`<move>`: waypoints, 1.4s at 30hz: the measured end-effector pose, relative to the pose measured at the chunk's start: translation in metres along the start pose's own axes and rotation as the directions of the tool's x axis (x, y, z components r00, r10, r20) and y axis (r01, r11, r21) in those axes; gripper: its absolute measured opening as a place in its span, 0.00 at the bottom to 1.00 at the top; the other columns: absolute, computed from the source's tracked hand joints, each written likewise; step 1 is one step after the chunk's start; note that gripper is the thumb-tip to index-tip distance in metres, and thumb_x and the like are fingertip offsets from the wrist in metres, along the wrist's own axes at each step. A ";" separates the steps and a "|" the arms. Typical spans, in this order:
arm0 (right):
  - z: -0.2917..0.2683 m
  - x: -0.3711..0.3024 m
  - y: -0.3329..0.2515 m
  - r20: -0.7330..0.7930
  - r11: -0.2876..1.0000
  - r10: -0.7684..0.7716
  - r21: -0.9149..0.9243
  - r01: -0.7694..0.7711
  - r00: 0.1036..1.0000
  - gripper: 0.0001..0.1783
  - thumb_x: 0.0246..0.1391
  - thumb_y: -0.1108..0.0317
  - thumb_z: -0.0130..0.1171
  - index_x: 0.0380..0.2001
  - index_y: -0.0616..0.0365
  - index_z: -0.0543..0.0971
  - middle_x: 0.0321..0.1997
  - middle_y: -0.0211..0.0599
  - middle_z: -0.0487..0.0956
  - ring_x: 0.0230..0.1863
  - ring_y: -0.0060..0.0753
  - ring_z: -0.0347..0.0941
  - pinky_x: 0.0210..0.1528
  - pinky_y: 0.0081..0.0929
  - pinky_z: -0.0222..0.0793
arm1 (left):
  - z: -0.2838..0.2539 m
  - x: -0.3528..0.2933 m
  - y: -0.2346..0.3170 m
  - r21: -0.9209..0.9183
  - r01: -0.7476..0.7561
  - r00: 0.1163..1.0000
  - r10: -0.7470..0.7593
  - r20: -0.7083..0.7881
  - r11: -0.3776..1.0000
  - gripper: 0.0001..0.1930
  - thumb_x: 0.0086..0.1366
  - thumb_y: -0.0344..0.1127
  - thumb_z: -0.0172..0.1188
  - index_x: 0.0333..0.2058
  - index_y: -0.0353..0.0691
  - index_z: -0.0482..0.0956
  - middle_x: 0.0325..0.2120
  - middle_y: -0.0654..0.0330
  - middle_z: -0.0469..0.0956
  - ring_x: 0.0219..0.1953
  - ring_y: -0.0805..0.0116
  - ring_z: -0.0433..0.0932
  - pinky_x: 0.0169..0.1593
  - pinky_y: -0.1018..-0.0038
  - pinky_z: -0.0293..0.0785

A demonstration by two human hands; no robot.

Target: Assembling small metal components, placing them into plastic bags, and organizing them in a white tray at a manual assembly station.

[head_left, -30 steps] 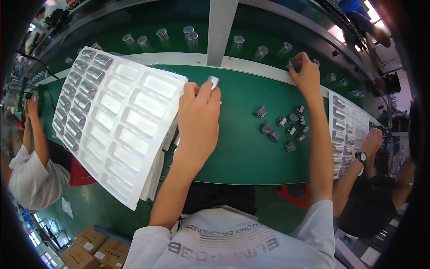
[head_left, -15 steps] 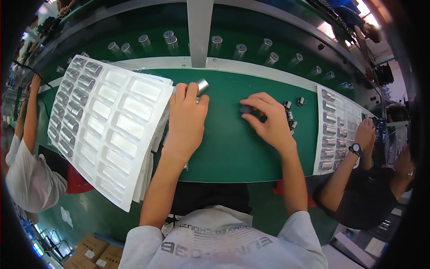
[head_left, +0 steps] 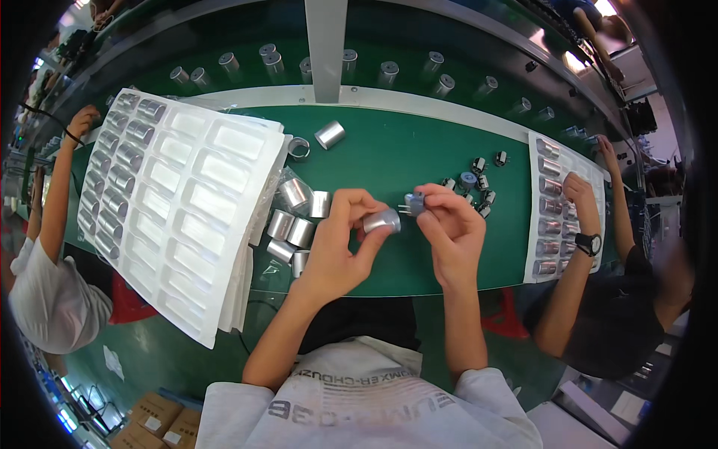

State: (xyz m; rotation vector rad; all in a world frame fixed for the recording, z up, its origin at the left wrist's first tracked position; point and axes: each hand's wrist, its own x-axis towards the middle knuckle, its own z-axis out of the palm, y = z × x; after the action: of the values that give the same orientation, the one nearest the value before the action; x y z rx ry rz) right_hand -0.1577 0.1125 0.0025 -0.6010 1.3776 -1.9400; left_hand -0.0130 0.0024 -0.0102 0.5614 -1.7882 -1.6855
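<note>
Between the fingers of my left hand (head_left: 333, 251) is a silver metal cylinder (head_left: 381, 221), lying on its side with its end toward the right. My right hand (head_left: 458, 232) pinches a small grey-blue round part with metal prongs (head_left: 416, 203), its prongs pointing left. The two pieces are close together but apart, over the green work surface (head_left: 389, 150). Left of my left hand lie several loose silver cylinders (head_left: 280, 224). Beyond my right hand is a cluster of small dark parts with light faces (head_left: 482, 182).
A stack of white moulded trays (head_left: 183, 254) stands at the left; the top one has two rows of cylinders. Another tray (head_left: 532, 224) lies at the right, where a person's hand (head_left: 583, 198) reaches in. Several cylinders (head_left: 388, 72) stand beyond the metal rail (head_left: 419, 107).
My left hand has moved nearer and to the right from the loose cylinders, bringing one with it. My right hand has come slightly nearer with its pronged part, and the hands are now close together.
</note>
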 end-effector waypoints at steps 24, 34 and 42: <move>0.033 -0.027 0.023 0.068 0.925 -0.340 -0.158 0.347 0.938 0.06 0.56 0.76 0.66 0.33 0.67 0.80 0.46 0.55 0.82 0.55 0.48 0.76 0.57 0.40 0.71 | 0.042 -0.020 0.006 -0.232 -0.202 0.941 0.122 -0.316 0.952 0.14 0.69 0.26 0.54 0.50 0.34 0.62 0.47 0.48 0.70 0.42 0.70 0.70 0.43 0.77 0.69; 0.030 -0.036 0.013 -0.023 0.962 -0.063 0.265 0.067 0.998 0.20 0.57 0.78 0.57 0.53 0.64 0.71 0.62 0.60 0.73 0.66 0.51 0.67 0.66 0.45 0.63 | 0.030 -0.014 -0.001 -0.448 0.058 0.992 -0.102 -0.075 0.892 0.24 0.58 0.21 0.66 0.46 0.39 0.60 0.30 0.62 0.77 0.30 0.82 0.74 0.30 0.85 0.67; 0.016 -0.016 -0.019 0.583 0.526 -0.260 -0.583 0.620 0.769 0.33 0.38 0.56 0.77 0.46 0.65 0.82 0.57 0.56 0.75 0.53 0.50 0.75 0.53 0.42 0.71 | 0.019 -0.016 0.004 -0.674 0.398 0.895 -0.426 0.136 0.622 0.25 0.59 0.24 0.65 0.49 0.38 0.59 0.29 0.59 0.77 0.16 0.78 0.72 0.18 0.83 0.64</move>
State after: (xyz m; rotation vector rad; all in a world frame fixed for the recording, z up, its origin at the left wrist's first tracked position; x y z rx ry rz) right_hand -0.1410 0.1185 0.0263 -1.8602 1.8201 -1.3184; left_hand -0.0136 0.0277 -0.0087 0.6754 -0.8806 -2.4584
